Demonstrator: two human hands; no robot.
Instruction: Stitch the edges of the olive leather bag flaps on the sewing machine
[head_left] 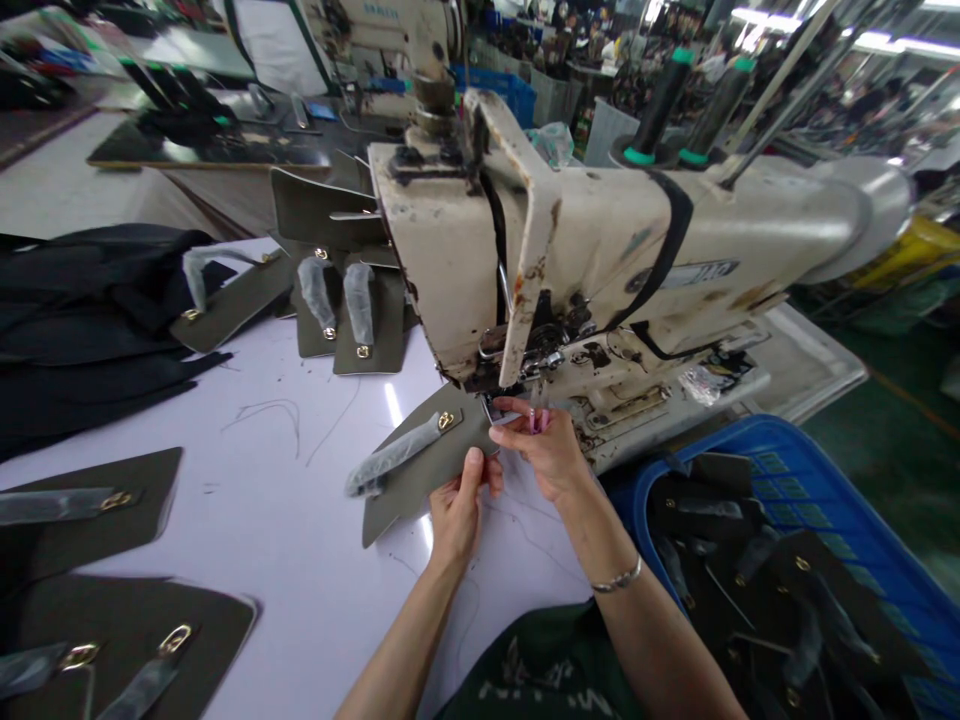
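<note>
My left hand (459, 510) pinches the lower edge of an olive-green bag panel (469, 430), thumb on top. A handle wrapped in clear plastic (397, 455) is fixed to this panel by gold-coloured metal fittings. The panel's far corner sits under the presser-foot area of the sewing machine (465, 220). My right hand (547, 450) is beside that corner, fingers closed around small pink-handled thread snips (537, 420). Its thumb and fingertips are close to the panel's edge by the needle; whether they touch it is hard to tell. The snips' blades are mostly hidden.
Similar panels with wrapped handles lie at the front left (202, 640) and behind the work (382, 320). Dark fabric (97, 320) is heaped at left. A blue basket (750, 440) full of panels stands at right. Loose threads lie on the white tabletop (300, 520).
</note>
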